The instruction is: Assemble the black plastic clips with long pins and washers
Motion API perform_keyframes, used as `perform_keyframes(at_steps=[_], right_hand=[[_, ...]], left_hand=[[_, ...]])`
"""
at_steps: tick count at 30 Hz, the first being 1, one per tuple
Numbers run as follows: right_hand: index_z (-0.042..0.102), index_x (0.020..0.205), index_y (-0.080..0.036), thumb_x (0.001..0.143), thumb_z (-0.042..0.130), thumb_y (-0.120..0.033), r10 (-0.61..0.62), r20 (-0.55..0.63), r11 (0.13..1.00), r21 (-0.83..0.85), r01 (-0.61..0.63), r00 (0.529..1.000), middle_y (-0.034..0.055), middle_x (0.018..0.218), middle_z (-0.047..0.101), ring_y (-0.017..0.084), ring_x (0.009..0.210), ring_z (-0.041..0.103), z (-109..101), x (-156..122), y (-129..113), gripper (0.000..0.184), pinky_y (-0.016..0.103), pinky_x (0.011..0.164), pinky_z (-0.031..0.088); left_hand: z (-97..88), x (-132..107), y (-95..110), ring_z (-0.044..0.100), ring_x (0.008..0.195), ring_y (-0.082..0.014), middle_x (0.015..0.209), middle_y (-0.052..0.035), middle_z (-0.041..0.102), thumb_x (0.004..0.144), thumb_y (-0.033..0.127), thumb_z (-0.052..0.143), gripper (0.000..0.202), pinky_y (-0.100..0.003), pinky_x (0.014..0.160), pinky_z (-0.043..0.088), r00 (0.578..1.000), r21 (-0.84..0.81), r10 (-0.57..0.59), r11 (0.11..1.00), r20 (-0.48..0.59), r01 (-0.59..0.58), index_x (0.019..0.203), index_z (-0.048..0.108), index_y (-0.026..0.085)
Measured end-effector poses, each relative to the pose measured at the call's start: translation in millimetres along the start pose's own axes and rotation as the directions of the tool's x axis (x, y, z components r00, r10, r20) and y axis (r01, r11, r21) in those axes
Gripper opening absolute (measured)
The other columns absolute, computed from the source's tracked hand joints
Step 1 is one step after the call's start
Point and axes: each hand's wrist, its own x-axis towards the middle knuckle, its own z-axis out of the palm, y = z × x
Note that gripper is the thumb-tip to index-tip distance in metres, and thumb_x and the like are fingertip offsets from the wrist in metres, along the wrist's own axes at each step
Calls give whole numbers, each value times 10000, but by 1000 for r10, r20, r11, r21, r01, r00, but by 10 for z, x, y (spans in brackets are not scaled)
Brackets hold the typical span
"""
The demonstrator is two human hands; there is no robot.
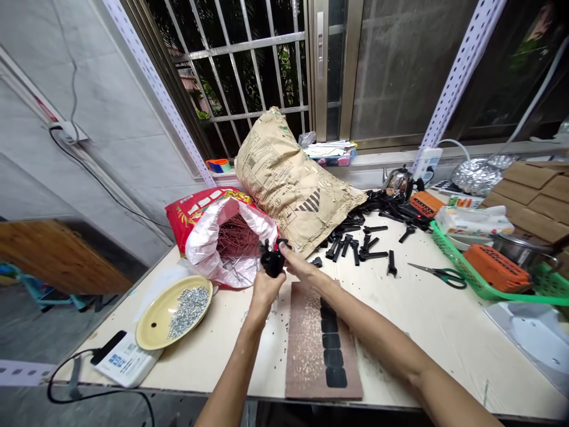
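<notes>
Above the middle of the table, my left hand (267,286) is closed around a black plastic part (272,263), whose exact kind I cannot make out. My right hand (300,265) meets it from the right, thumb up against the black piece and its other fingers mostly hidden. Just behind both hands, a red sack (195,216) lies with its white mouth open, showing thin reddish-brown rods (237,240). Below the hands is a brown board (304,379) bearing small light granules and a row of black squares (333,359). Loose black plastic pieces (355,252) lie behind to the right.
A yellow dish (146,335) of small silvery pieces stands at left, beside a white box (133,362) with a cable. A large paper sack (284,178) leans by the window. Scissors (440,274) and a green basket (466,273) are at right.
</notes>
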Motion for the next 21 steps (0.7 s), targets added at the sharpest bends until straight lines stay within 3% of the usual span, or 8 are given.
perform_keyframes(at_steps=[2, 5, 7, 9, 14, 18, 21], right_hand=[[565, 1187, -202, 943, 217, -561, -76, 51, 959, -270, 87, 996, 60, 987, 640, 175, 875, 596, -220, 62, 13, 556, 317, 800, 452], [657, 1065, -215, 860, 517, -505, -123, 199, 709, -667, 226, 972, 61, 1006, 610, 192, 918, 542, -588, 109, 142, 382, 324, 843, 389], [696, 988, -227, 795, 647, -397, -71, 312, 563, -772, 296, 947, 59, 985, 609, 210, 951, 514, -806, 90, 276, 262, 328, 858, 360], [700, 984, -239, 820, 629, -312, -34, 359, 465, -820, 333, 933, 55, 972, 606, 204, 954, 501, -1011, 36, 403, 194, 312, 845, 356], [645, 1128, -234, 919, 471, -292, -53, 270, 360, -893, 271, 961, 83, 974, 571, 194, 913, 480, -1667, -196, 600, 278, 301, 826, 370], [582, 1230, -261, 938, 412, -259, -163, 130, 225, -960, 165, 978, 93, 971, 577, 199, 904, 485, -2301, -430, 690, 338, 298, 817, 397], [607, 1199, -227, 923, 426, -257, -197, 41, 239, -967, 88, 980, 106, 943, 590, 215, 892, 500, -2659, -565, 689, 331, 325, 824, 415]], left_hand=[[-27, 100, -72, 629, 689, -223, 662, -39, 644, 636, 225, 632, 140, -269, 596, 454, 996, 91, -5, 996, -93, 13, 740, 627, 132], [-78, 226, -164, 633, 791, -262, 755, -68, 666, 678, 235, 602, 196, -309, 662, 457, 995, 191, 20, 982, -103, -1, 840, 634, 129], [-46, 279, -192, 623, 864, -277, 856, -81, 678, 682, 222, 613, 277, -334, 726, 451, 995, 263, 64, 964, -70, -44, 946, 628, 140], [69, 309, -193, 608, 930, -272, 976, -91, 673, 693, 180, 605, 363, -342, 781, 439, 989, 352, 146, 925, 28, -147, 1055, 602, 158], [518, 349, -169, 568, 980, -252, 1043, -102, 649, 745, 100, 530, 378, -357, 849, 411, 890, 491, 303, 750, 341, -443, 1112, 581, 175], [798, 387, -141, 516, 1057, -246, 1159, -111, 592, 736, 39, 509, 501, -371, 903, 373, 851, 504, 313, 700, 421, -506, 1215, 518, 185], [934, 399, -106, 476, 1100, -277, 1191, -142, 552, 751, 110, 573, 626, -412, 927, 346, 834, 529, 304, 661, 460, -532, 1347, 394, 181]])
